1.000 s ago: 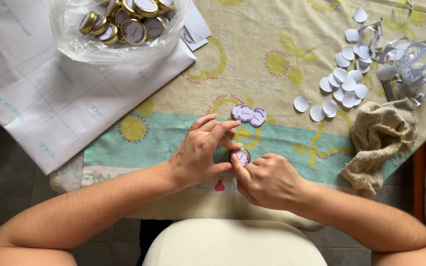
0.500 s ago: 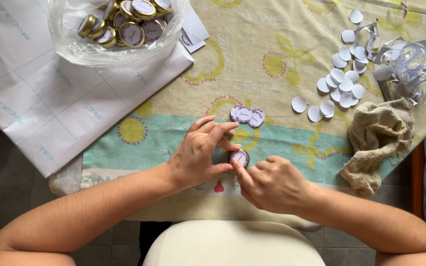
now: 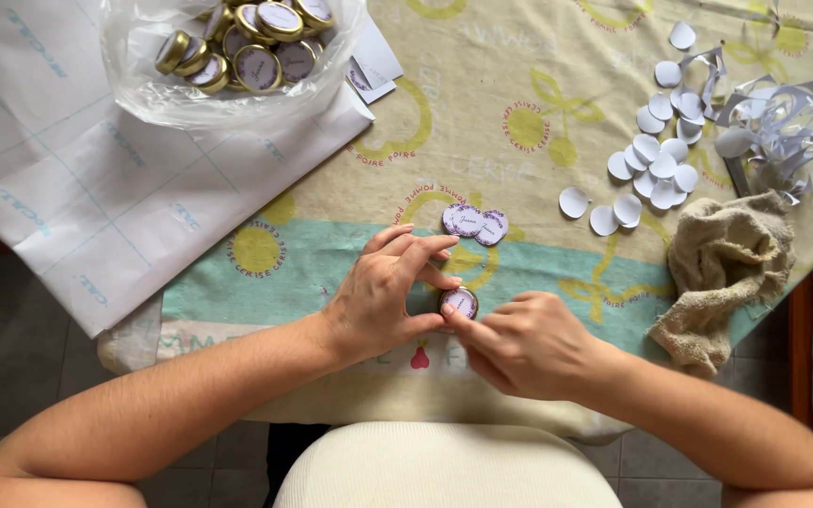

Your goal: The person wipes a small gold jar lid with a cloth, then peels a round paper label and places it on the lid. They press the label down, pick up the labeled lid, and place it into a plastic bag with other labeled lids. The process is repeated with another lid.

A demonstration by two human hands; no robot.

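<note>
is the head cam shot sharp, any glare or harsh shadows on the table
Head view: soft, even light, with only faint shadows under the left hand and right hand. The small labelled tin between them is in focus. Mild sheen on the clear plastic bag; no strong glare, though table edges bend slightly.

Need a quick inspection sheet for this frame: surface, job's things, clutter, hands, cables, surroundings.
Surface: patterned tablecloth in beige and teal; large white paper sheet laid over its left part.
Job's things: small round tin with a purple label, pinched between both hands; two loose purple labels just beyond it.
Clutter: clear bag of gold tins at top; white paper discs and paper offcuts at right; beige cloth, crumpled.
Hands: left hand and right hand both on the tin.
Cables: nothing seen.
Surroundings: tiled floor; pale seat at the bottom edge.
</note>
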